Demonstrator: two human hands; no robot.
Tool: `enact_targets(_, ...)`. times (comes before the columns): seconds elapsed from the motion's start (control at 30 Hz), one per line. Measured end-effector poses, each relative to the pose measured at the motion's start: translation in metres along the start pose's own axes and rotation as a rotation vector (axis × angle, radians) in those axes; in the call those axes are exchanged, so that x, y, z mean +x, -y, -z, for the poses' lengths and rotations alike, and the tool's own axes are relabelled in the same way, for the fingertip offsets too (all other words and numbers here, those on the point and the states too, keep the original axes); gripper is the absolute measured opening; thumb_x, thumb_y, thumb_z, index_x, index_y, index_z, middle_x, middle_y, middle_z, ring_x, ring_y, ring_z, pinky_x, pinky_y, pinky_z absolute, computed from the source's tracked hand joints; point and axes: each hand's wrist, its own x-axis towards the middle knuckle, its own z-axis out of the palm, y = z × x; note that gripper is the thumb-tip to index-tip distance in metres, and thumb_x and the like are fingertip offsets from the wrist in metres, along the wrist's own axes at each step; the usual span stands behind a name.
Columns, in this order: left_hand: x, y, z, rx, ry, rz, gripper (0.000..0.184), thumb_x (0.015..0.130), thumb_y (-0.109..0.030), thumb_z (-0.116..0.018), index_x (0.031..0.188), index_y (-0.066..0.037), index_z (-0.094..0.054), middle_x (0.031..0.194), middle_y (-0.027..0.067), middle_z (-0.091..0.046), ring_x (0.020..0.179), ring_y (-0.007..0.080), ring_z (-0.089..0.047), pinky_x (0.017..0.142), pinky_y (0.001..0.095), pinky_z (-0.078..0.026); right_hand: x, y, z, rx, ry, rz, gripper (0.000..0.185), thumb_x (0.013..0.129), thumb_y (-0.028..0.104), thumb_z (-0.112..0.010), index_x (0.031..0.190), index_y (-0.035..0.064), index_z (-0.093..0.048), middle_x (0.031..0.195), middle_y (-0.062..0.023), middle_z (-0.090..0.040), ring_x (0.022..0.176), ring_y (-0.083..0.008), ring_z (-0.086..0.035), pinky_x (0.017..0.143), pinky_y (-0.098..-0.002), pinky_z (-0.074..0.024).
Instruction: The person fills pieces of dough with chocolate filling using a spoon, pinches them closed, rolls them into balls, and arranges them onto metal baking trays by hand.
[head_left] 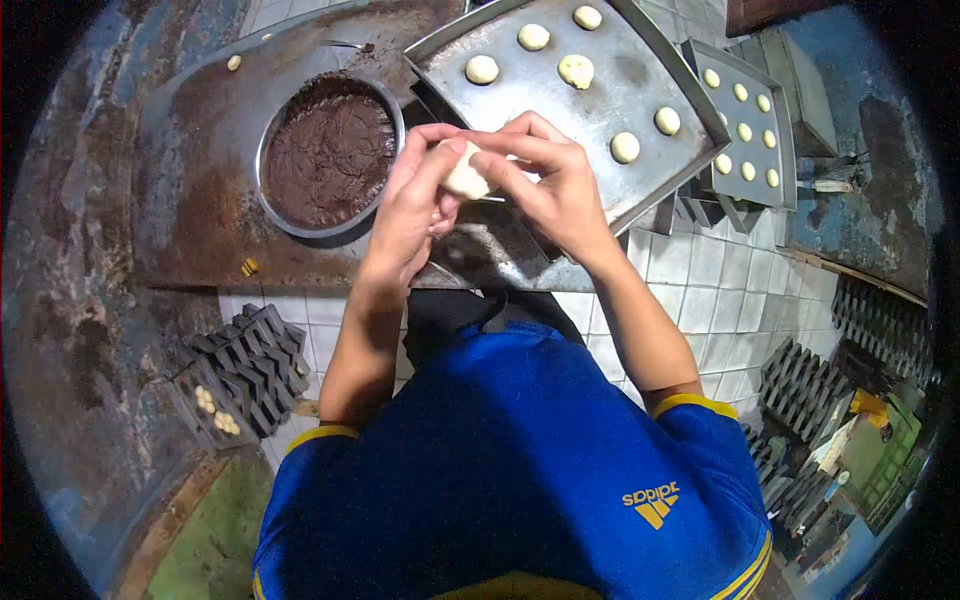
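Note:
A pale piece of dough (464, 178) is held between my two hands, above the table's front edge. My left hand (412, 195) cups it from the left with curled fingers. From the right, my right hand (545, 175) presses its thumb and fingers on the dough. Whether any filling is inside the dough cannot be seen. Left of my hands stands a round metal bowl (262, 190) of dark brown chocolate-like paste (325, 155). A metal baking tray (520, 95) with several round dough balls (482, 69) lies just beyond my right hand.
The worn metal table (190, 170) carries a spoon (350, 44) behind the bowl, a small dough piece (234, 63) and a yellowish scrap (250, 267). A second tray of dough balls (744, 132) stands farther right. Stacked dark tins (250, 365) sit on the tiled floor lower left.

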Motion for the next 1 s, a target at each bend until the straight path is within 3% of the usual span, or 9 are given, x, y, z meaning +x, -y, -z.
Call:
enact_targets(0.2, 0.006, -0.022, -0.049, 0.259, -0.112, -0.387, 0.037, 0.092, -0.006, -0.081, 0.120, -0.003, -0.058, 0.088, 0.0011, -0.064, 0.074, 0.0075, -0.060, 0.073, 0.0219, -0.052, -0.014, 0.004, -0.004, 1.349, -0.163, -0.662, 0.032, 0.102, 0.010, -0.071, 0.133, 0.0049, -0.062, 0.113, -0.0071, -0.070, 0.096, -0.0173, -0.072, 0.067, -0.0269, -0.0624)
enact_targets(0.27, 0.012, -0.026, -0.058, 0.442, -0.146, -0.495, 0.037, 0.090, -0.010, -0.084, 0.117, -0.002, -0.059, 0.090, 0.0016, -0.064, 0.081, 0.0088, -0.061, 0.075, 0.0243, -0.053, -0.020, 0.002, -0.017, 1.509, -0.117, -0.515, 0.039, 0.101, 0.007, -0.070, 0.133, 0.0101, -0.049, 0.120, -0.0086, -0.069, 0.101, -0.0168, -0.073, 0.056, -0.0202, -0.0612)
enact_targets(0.33, 0.020, -0.027, -0.073, 0.616, -0.072, -0.673, 0.040, 0.085, -0.007, -0.082, 0.116, -0.003, -0.057, 0.092, 0.0031, -0.066, 0.086, 0.0117, -0.065, 0.082, 0.0293, -0.055, -0.021, 0.013, -0.022, 1.449, -0.230, -0.399, 0.039, 0.099, 0.006, -0.072, 0.130, 0.0103, -0.048, 0.123, -0.0106, -0.069, 0.099, -0.0170, -0.074, 0.054, -0.0206, -0.0606)
enact_targets(0.47, 0.027, -0.011, -0.112, 0.272, 0.147, -0.564, 0.043, 0.086, -0.003, -0.077, 0.121, -0.004, -0.052, 0.096, 0.0087, -0.074, 0.097, 0.0155, -0.073, 0.089, 0.0330, -0.059, -0.012, 0.004, -0.021, 0.878, -0.692, -0.214, 0.041, 0.095, 0.009, -0.075, 0.132, -0.0030, -0.063, 0.118, -0.0084, -0.071, 0.104, -0.0177, -0.070, 0.090, -0.0329, -0.0584)
enact_targets(0.6, 0.030, -0.015, -0.122, 0.241, 0.136, -0.625, 0.058, 0.084, 0.000, -0.076, 0.130, -0.006, -0.041, 0.093, 0.0092, -0.075, 0.095, 0.0154, -0.072, 0.097, 0.0385, -0.057, -0.019, 0.000, 0.011, 0.841, -0.560, -0.199, 0.036, 0.095, 0.010, -0.076, 0.126, -0.0059, -0.068, 0.127, -0.0096, -0.070, 0.109, -0.0183, -0.068, 0.103, -0.0344, -0.0510)
enact_targets(0.67, 0.028, -0.026, -0.122, 0.232, 0.204, -0.773, 0.066, 0.084, 0.001, -0.074, 0.135, -0.006, -0.034, 0.090, 0.0095, -0.075, 0.095, 0.0173, -0.073, 0.107, 0.0455, -0.052, -0.024, 0.022, 0.041, 0.897, -0.219, -0.105, 0.036, 0.096, 0.013, -0.076, 0.126, -0.0062, -0.070, 0.124, -0.0084, -0.072, 0.111, -0.0180, -0.068, 0.104, -0.0350, -0.0508)
enact_targets(0.83, 0.032, -0.010, -0.144, 0.270, 0.229, -0.807, 0.071, 0.084, 0.001, -0.074, 0.138, -0.008, -0.028, 0.085, 0.0067, -0.072, 0.089, 0.0158, -0.073, 0.110, 0.0476, -0.049, -0.019, 0.006, 0.010, 0.975, -0.689, 0.088, 0.028, 0.094, 0.011, -0.077, 0.118, -0.0033, -0.072, 0.120, -0.0085, -0.073, 0.112, -0.0149, -0.067, 0.096, -0.0343, -0.0540)
enact_targets(0.93, 0.041, -0.023, -0.123, 0.227, 0.085, -0.667, 0.069, 0.084, 0.002, -0.074, 0.138, -0.008, -0.031, 0.084, 0.0037, -0.065, 0.081, 0.0142, -0.069, 0.099, 0.0430, -0.053, -0.016, -0.008, 0.067, 0.656, 0.004, -0.052, 0.017, 0.092, 0.007, -0.079, 0.107, -0.0009, -0.077, 0.100, -0.0094, -0.076, 0.095, -0.0168, -0.074, 0.085, -0.0335, -0.0578)
enact_targets(1.0, 0.059, -0.026, -0.105, 0.278, -0.058, -0.593, 0.066, 0.085, 0.003, -0.075, 0.136, -0.007, -0.035, 0.085, 0.0013, -0.059, 0.074, 0.0144, -0.065, 0.086, 0.0371, -0.056, -0.013, 0.000, 0.108, 0.356, 0.154, -0.179, 0.023, 0.090, 0.006, -0.081, 0.111, -0.0019, -0.077, 0.099, -0.0105, -0.077, 0.098, -0.0194, -0.075, 0.085, -0.0338, -0.0605)
